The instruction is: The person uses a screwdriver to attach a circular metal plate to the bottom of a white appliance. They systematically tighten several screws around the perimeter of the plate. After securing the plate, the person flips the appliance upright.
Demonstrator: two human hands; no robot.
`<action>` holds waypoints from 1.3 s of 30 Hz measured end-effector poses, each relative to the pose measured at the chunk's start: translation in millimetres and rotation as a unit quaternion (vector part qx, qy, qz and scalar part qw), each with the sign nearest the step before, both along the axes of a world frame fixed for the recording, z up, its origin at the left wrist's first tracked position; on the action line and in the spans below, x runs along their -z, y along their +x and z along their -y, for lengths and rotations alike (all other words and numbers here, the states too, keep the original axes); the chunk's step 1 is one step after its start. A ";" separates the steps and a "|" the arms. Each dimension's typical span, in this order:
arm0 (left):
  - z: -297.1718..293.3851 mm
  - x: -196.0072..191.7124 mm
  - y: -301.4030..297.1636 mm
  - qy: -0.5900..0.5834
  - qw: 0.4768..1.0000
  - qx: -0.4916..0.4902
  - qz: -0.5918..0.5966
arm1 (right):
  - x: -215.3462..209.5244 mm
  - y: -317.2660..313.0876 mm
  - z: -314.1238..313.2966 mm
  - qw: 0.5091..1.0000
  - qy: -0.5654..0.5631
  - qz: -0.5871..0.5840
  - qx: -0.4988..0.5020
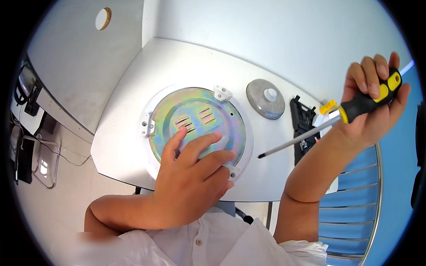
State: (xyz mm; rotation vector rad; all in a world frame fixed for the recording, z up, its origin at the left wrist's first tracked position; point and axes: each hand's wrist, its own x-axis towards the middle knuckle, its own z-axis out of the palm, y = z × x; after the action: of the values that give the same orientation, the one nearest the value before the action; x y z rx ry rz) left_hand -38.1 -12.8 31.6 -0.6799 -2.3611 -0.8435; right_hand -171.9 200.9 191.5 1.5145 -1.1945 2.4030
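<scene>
My left hand lies over the lower part of a round metal plate with a rainbow sheen and several slots. Its fingers are spread, and the fingertips rest on or just above the plate. White plastic clips sit around the plate's edge, over a white ring. One clip near the little finger is partly covered by the hand. Raised at the right, my right hand grips a screwdriver with a black and yellow handle. Its long shaft slants down to the left, and the dark tip is apart from the plate.
On the white table, a round grey metal disc with a white knob lies right of the plate. Beyond it are an open black tool case and a yellow piece. A blue chair with metal bars stands at the right.
</scene>
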 end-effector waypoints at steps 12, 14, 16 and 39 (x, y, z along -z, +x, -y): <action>6.0 5.4 -1.0 -0.075 0.997 -0.001 -0.005 | 55.2 -15.8 -35.6 0.999 -0.012 0.022 -0.043; 4.4 5.0 -1.1 -0.071 0.997 -0.005 -0.005 | 58.0 -16.5 -29.6 0.999 0.003 0.010 -0.048; 3.8 5.6 -0.9 -0.066 0.998 -0.004 -0.002 | 58.6 -16.1 -24.6 0.998 0.017 0.002 -0.054; 6.1 6.4 5.1 -0.015 0.999 -0.017 -0.025 | 12.8 -1.5 35.1 0.956 0.195 -0.181 -0.121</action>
State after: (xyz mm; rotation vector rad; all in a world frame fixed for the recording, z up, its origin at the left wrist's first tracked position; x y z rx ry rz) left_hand -33.0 -18.8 25.1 -0.6622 -2.3393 -0.7689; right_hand -173.5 165.7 178.7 2.2153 -1.5273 1.9512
